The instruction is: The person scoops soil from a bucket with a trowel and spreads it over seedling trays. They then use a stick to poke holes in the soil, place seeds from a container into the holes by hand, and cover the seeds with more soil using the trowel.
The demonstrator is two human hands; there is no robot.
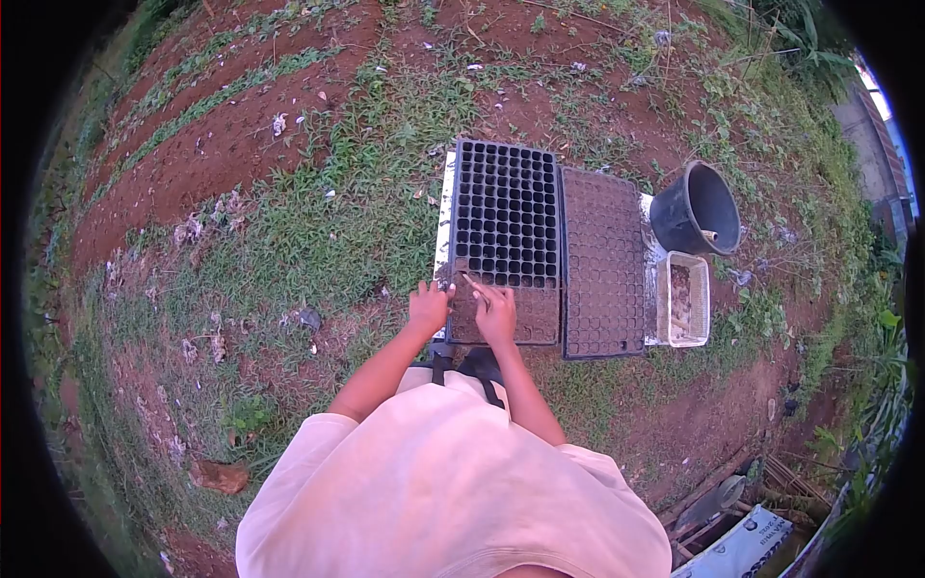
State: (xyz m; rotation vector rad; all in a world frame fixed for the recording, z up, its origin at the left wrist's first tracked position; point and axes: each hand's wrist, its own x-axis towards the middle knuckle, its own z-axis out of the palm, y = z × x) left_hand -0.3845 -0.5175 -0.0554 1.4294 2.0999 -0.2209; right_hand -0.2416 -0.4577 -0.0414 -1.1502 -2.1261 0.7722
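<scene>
A black seedling tray lies in front of me; its far cells are unfilled and its near part is covered with brown soil. My left hand is at the tray's left edge, its fingers curled closed on the rim. Over the soil, my right hand is closed around a thin, light-brown stick-like tool. The tool's tip points toward the border between soil and unfilled cells. Against the right side lies a second seedling tray, filled with soil across its cells.
A dark bucket with a small handled item inside stands at the right. Nearer to me is a pale plastic basket holding some soil. Grass and weeds surround the trays, with red soil beds at upper left. A printed sack lies at lower right.
</scene>
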